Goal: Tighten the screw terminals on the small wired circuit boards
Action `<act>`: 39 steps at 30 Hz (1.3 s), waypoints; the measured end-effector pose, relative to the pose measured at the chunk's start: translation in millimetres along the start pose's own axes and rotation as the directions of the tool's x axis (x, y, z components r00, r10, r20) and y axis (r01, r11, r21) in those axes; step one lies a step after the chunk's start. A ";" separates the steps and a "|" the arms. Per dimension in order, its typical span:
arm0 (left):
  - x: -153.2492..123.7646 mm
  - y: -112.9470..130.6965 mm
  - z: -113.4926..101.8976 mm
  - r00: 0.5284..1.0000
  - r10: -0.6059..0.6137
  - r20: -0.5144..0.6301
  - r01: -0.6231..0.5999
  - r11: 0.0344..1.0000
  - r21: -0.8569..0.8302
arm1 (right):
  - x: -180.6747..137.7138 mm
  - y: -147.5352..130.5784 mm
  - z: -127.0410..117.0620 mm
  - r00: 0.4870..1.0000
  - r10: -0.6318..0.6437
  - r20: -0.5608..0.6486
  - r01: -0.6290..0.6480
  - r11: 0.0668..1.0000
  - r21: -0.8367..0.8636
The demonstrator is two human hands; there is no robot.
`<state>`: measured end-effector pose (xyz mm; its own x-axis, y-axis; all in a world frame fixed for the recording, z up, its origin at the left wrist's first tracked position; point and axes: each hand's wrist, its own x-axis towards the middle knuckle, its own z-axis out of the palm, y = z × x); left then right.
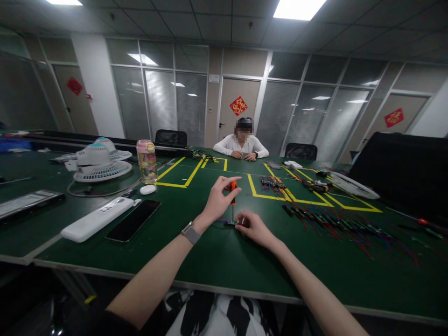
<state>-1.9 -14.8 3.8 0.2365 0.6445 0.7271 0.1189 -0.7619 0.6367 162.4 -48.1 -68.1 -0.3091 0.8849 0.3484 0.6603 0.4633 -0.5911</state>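
Observation:
My left hand (219,198) pinches the orange and black handle of a small screwdriver (233,196), held upright with its tip down on a small circuit board (231,223) on the green table (224,261). A watch sits on my left wrist. My right hand (252,227) lies on the table just right of the tip, fingers pressed on the little board with red and blue wires.
A row of wired boards (336,224) lies to the right. A white power strip (98,218), a black phone (133,220), a bottle (147,161) and white fans (100,163) sit to the left. A person (241,144) sits across the table.

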 end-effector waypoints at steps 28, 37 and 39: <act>2.0 0.7 -1.6 1.000 -0.008 -0.008 0.007 0.998 -0.064 | -0.7 -0.8 -0.4 1.000 -0.004 -0.002 0.004 1.000 -0.014; -0.9 0.3 0.7 1.000 -0.005 0.007 0.005 1.000 -0.007 | -0.4 0.1 1.0 1.000 -0.010 -0.006 0.010 1.000 -0.014; -0.6 1.0 -0.1 1.000 0.019 0.003 -0.019 1.000 0.023 | -0.4 0.3 1.1 1.000 -0.008 -0.004 0.008 1.000 -0.013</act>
<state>-2.1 -15.9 4.1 0.2413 0.6295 0.7386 0.1362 -0.7755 0.6165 162.0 -48.2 -69.3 -0.3120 0.8808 0.3561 0.6668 0.4700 -0.5783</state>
